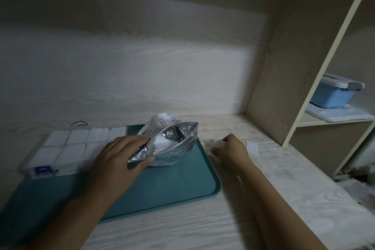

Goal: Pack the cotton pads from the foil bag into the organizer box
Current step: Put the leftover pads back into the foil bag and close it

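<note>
Pale wood-grain panelling backs a worktop (253, 199) of the same finish, with an open shelf unit (316, 79) rising at the right. On one of its shelves a blue lidded tub (334, 95) sits on a flat white lid (343, 114).

A teal tray (162, 186) lies on the worktop. Across its far left part sits the clear organizer box (67, 150), its compartments filled with white cotton pads (58, 138); a dark blue latch (42, 169) shows on its near edge. A thin black loop, perhaps a hair tie (80, 123), lies on the worktop behind the box.

The foil bag (168, 142) stands on the tray just right of the box, mouth gaping toward the camera, with white pads visible inside. Printed marks show on its outer face, too small and blurred to read. The left hand (119, 158) has its grip on the bag's near-left rim, thumb below and fingers above the foil edge.

The right hand (233, 150) rests on the worktop just beyond the tray's right edge, fingers curled over something white and blurred (219, 144), seemingly a pad; how firm that grip is I cannot tell. Another small white piece (252, 146) lies on the worktop just right of that hand.
</note>
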